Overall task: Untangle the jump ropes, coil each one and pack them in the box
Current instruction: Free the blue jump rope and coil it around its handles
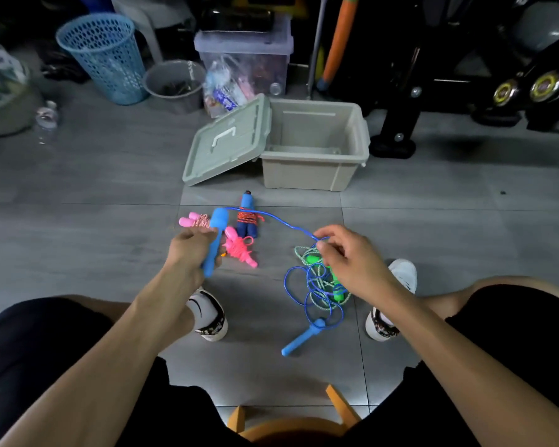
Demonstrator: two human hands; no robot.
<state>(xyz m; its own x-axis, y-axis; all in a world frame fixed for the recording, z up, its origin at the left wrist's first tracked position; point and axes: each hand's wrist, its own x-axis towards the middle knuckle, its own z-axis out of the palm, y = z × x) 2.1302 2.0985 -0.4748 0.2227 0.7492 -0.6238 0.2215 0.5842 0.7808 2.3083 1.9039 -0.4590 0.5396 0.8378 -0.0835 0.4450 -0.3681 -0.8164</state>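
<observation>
While the left hand (191,250) grips one blue handle (215,241) with the fingers curled around it, the right hand (342,256) pinches the blue cord (271,219) between thumb and fingertips. This cord runs from the top of the held handle in an arc across to the right hand, above the floor. Below the right hand the same blue cord falls into a loose tangle (317,285) on the grey tiled floor (110,195), where it is mixed with a green and white rope that has green handles (338,293). The second blue handle (304,338) lies on the floor at the near side of this tangle, pointing towards the person.

Between the hands and the box lie three ropes already coiled: a light pink one (194,221) just behind the left hand, a bright pink one (239,250) just beside the held handle, and a dark blue one with red cord wound around it (247,217) a little farther away.

Beyond them the beige box (304,172) stands open on the floor, and its grey-green lid (226,140) leans tilted against the left wall of the box. Farther back stand a blue mesh basket (104,56), a grey bucket (175,85) and a clear storage bin (244,56).
</observation>
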